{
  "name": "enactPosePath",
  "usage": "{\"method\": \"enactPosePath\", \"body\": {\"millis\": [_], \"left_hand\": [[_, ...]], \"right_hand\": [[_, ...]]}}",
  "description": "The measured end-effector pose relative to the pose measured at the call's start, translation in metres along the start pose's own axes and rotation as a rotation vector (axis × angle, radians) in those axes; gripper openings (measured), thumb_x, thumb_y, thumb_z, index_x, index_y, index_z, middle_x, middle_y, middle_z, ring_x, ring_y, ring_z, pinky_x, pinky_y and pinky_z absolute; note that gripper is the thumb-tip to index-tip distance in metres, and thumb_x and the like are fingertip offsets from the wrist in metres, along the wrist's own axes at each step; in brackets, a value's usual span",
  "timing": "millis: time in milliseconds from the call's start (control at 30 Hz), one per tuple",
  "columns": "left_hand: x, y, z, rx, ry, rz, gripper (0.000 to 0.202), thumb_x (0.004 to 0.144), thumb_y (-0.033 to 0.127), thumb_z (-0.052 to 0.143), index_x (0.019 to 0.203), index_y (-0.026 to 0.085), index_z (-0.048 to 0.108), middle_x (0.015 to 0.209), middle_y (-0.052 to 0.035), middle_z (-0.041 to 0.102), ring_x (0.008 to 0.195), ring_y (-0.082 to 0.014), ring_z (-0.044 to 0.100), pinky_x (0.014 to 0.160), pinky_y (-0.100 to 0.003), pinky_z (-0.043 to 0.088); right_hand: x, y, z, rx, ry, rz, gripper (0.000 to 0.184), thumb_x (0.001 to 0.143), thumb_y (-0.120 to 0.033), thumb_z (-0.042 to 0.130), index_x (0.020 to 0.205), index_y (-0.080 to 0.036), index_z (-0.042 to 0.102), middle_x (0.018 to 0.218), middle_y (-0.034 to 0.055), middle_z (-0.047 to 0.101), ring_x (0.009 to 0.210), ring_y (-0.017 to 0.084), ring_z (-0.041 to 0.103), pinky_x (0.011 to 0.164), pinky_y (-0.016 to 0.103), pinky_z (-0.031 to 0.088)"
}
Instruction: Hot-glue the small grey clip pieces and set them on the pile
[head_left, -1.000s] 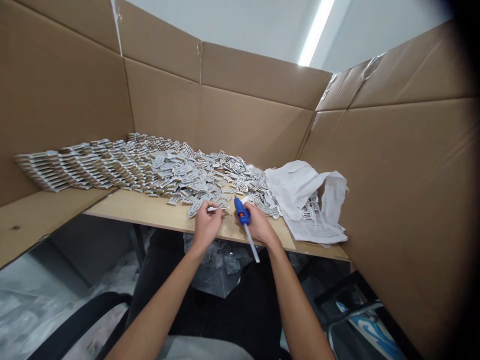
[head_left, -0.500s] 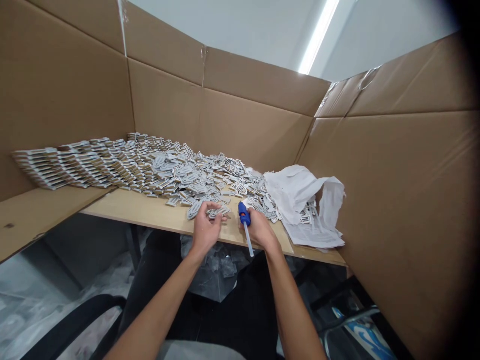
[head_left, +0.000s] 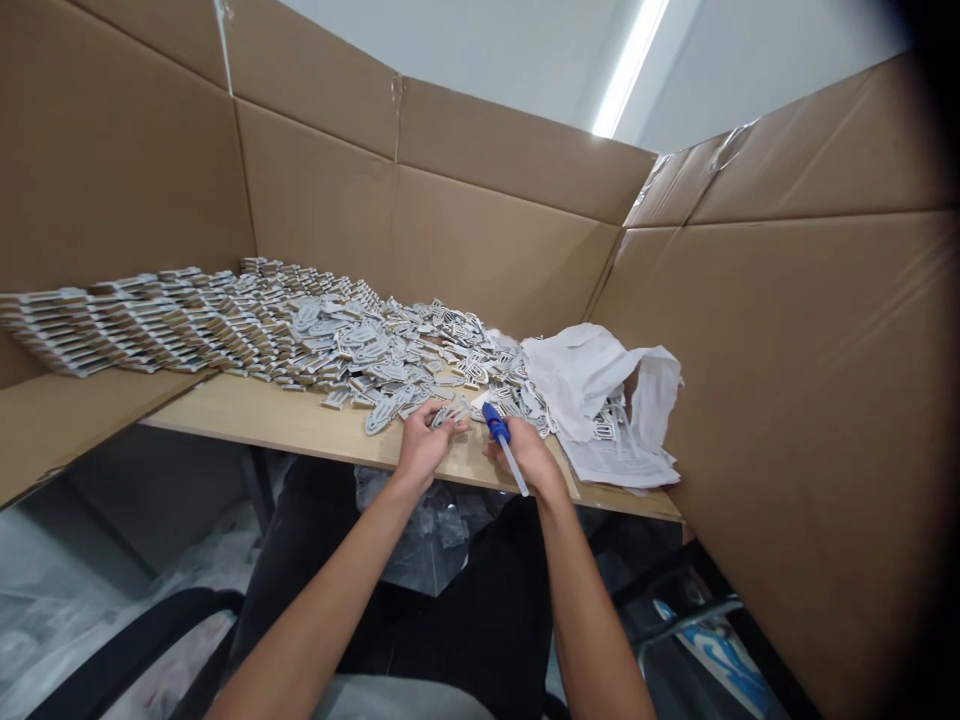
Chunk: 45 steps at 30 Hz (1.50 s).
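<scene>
Near the front edge of the wooden table (head_left: 247, 405), my left hand (head_left: 424, 445) is closed on a small flat grey cut-out piece (head_left: 448, 411). My right hand (head_left: 531, 455) is wrapped round a blue hot glue gun (head_left: 495, 422), whose clear glue stick (head_left: 516, 472) sticks out of the back toward me. The gun's tip points away from me, a little right of the held piece and apart from it. Just beyond my hands lies a loose heap of similar grey cut-out pieces (head_left: 367, 345). One loose piece (head_left: 386, 408) rests beside my left hand.
Overlapping rows of stacked pieces (head_left: 142, 320) fill the left of the table. Crumpled white paper (head_left: 577, 375) covers part of the heap at the right. Tall cardboard walls (head_left: 495, 215) enclose the back and sides. Clear plastic bags (head_left: 442, 525) lie below the table edge.
The glue gun has tilted, its stick end swinging to the right. My left hand has moved slightly right and turned the grey piece up. The view has shifted a little.
</scene>
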<state>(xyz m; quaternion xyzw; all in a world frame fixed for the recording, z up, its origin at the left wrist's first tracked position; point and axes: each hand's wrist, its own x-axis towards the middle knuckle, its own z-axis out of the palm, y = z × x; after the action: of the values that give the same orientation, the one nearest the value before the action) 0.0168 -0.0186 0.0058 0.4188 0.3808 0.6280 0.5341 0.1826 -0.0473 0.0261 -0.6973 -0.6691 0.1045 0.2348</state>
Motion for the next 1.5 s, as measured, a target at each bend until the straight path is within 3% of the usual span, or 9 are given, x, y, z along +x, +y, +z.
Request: {"method": "enactPosePath", "body": {"millis": [167, 367, 467, 600, 933, 1100, 1300, 1500], "left_hand": [[-0.003, -0.005, -0.001, -0.051, -0.044, -0.005, 0.026, 0.075, 0.013, 0.073, 0.1, 0.014, 0.067, 0.101, -0.009, 0.075, 0.077, -0.0201, 0.076, 0.085, -0.037, 0.06], [-0.004, -0.006, -0.002, -0.094, -0.145, -0.072, 0.036, 0.073, 0.012, 0.075, 0.106, 0.016, 0.062, 0.098, -0.0094, 0.076, 0.083, -0.0229, 0.077, 0.089, -0.038, 0.059], [-0.003, -0.007, -0.002, -0.11, -0.182, -0.049, 0.04, 0.069, 0.01, 0.076, 0.105, 0.016, 0.062, 0.1, -0.008, 0.076, 0.084, -0.0227, 0.077, 0.092, -0.039, 0.059], [-0.003, -0.007, -0.004, -0.123, -0.208, 0.001, 0.039, 0.066, 0.01, 0.076, 0.103, 0.016, 0.065, 0.102, -0.007, 0.075, 0.091, -0.0225, 0.076, 0.096, -0.04, 0.058], [-0.002, -0.011, -0.006, -0.109, -0.207, 0.075, 0.037, 0.07, 0.018, 0.081, 0.103, 0.017, 0.065, 0.105, -0.0061, 0.073, 0.098, -0.0222, 0.072, 0.099, -0.044, 0.058], [-0.003, -0.011, -0.005, -0.114, -0.175, 0.09, 0.036, 0.072, 0.028, 0.083, 0.101, 0.017, 0.064, 0.099, -0.0063, 0.073, 0.094, -0.0224, 0.073, 0.094, -0.043, 0.06], [-0.005, -0.009, -0.002, -0.102, -0.136, 0.101, 0.034, 0.073, 0.027, 0.083, 0.098, 0.018, 0.062, 0.091, -0.0062, 0.075, 0.084, -0.0215, 0.075, 0.088, -0.039, 0.061], [-0.006, -0.007, -0.006, -0.105, -0.118, 0.102, 0.038, 0.072, 0.035, 0.085, 0.099, 0.017, 0.065, 0.083, -0.0042, 0.076, 0.074, -0.0184, 0.073, 0.075, -0.03, 0.058]], "right_hand": [[0.004, 0.008, -0.006, 0.231, 0.066, -0.049, 0.007, 0.076, -0.022, 0.067, 0.081, -0.017, 0.066, 0.077, 0.0038, 0.069, 0.07, 0.018, 0.063, 0.064, 0.025, 0.045], [0.009, 0.0, -0.002, 0.746, 0.364, -0.08, 0.026, 0.074, -0.04, 0.072, 0.084, -0.02, 0.057, 0.077, 0.0017, 0.065, 0.067, 0.018, 0.065, 0.065, 0.03, 0.053], [0.007, -0.012, 0.004, 0.68, 0.44, -0.16, 0.021, 0.076, -0.035, 0.072, 0.085, -0.02, 0.06, 0.08, 0.0017, 0.066, 0.072, 0.018, 0.064, 0.071, 0.029, 0.052], [0.004, -0.023, 0.013, 0.559, 0.435, -0.247, 0.017, 0.079, -0.032, 0.068, 0.089, -0.021, 0.061, 0.083, 0.0016, 0.068, 0.07, 0.017, 0.061, 0.071, 0.029, 0.049], [0.001, -0.03, 0.024, 0.47, 0.503, -0.28, 0.016, 0.085, -0.035, 0.063, 0.089, -0.021, 0.06, 0.081, 0.0014, 0.067, 0.068, 0.018, 0.059, 0.069, 0.028, 0.046], [-0.003, -0.038, 0.024, 0.364, 0.517, -0.238, 0.015, 0.086, -0.035, 0.06, 0.089, -0.021, 0.059, 0.078, 0.0009, 0.066, 0.067, 0.017, 0.055, 0.068, 0.027, 0.041], [-0.006, -0.042, 0.023, 0.285, 0.5, -0.182, 0.013, 0.085, -0.033, 0.059, 0.084, -0.02, 0.058, 0.08, 0.0028, 0.065, 0.071, 0.018, 0.051, 0.066, 0.026, 0.037], [-0.001, -0.03, 0.007, 0.377, 0.481, -0.199, 0.034, 0.088, -0.053, 0.063, 0.086, -0.019, 0.063, 0.079, 0.0022, 0.064, 0.071, 0.016, 0.052, 0.068, 0.026, 0.04]]}}
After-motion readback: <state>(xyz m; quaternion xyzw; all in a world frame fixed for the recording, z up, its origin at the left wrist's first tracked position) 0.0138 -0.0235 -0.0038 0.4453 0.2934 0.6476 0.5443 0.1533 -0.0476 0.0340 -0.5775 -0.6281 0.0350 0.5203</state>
